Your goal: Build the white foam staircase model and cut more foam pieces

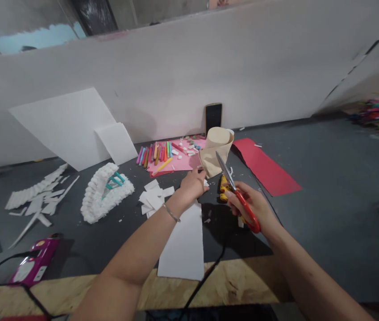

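Note:
My right hand (251,203) grips a pair of scissors (243,206) with red handles. Their metal blades point up and away, closed together or nearly so. Beneath them lies a yellow tool (223,187), partly covered by the hand. My left hand (193,183) reaches forward with its fingers stretched out beside a roll of beige sheet (214,156); whether the fingertips touch it I cannot tell. Under the left wrist is a white sheet (184,249). A loose pile of cut white strips (152,198) sits left of that hand.
Coloured crayons (156,154) lie on pink paper (189,162) at the back. A white teeth-like model (105,191), white scraps (38,196) and a purple box with a cable (37,261) are at left. A red sheet (269,167) lies right; a phone (213,118) leans on the wall.

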A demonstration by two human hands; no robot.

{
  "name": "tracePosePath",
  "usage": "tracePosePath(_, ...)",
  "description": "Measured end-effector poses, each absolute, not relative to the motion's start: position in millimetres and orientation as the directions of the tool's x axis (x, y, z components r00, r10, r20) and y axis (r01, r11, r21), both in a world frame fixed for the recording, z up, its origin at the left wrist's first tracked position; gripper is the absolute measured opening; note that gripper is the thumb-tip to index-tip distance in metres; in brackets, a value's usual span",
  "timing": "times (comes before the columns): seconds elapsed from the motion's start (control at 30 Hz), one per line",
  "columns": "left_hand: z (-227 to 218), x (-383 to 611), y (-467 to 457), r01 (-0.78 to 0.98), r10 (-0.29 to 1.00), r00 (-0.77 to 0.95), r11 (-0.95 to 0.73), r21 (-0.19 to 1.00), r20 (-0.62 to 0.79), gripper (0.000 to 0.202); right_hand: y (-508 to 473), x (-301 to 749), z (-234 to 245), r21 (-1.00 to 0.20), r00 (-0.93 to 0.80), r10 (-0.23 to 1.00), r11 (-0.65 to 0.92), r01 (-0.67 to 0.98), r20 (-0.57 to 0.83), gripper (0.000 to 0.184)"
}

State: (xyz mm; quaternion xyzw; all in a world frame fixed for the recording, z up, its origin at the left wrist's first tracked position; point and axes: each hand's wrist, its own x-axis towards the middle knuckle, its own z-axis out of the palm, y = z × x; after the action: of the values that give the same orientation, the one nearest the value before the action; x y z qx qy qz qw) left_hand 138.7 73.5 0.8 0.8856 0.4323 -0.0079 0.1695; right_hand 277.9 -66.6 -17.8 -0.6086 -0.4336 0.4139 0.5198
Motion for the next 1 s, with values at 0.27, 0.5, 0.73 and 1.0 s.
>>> tracePosePath(0.27,-7,125,92,0.687,0.725,0.668,-0.514,0.513,-0.167,0.033,-68,277,-17,-0.993,0.281,0.958,-0.077,0.087,-0.050,0.047)
tracePosePath(0.5,5,99,99,0.601,0.749,0.643,-0.366,0.710,-0.159,0.019,-68,277,-19,-0.994,0.285,0.957,-0.076,0.078,-0.051,0.046)
tracePosePath(0.73,50,5,75,0.514,0.772,0.620,-0.263,0.816,-0.142,0.022,-69,278,-24,-0.981,0.303,0.951,-0.106,0.163,-0.052,0.038)
tracePosePath(1.0,84,-160,36,0.829,0.933,0.234,-0.046,0.557,-0.272,0.024,-71,273,-21,-0.974,0.323,0.940,-0.164,0.155,-0.107,0.040)
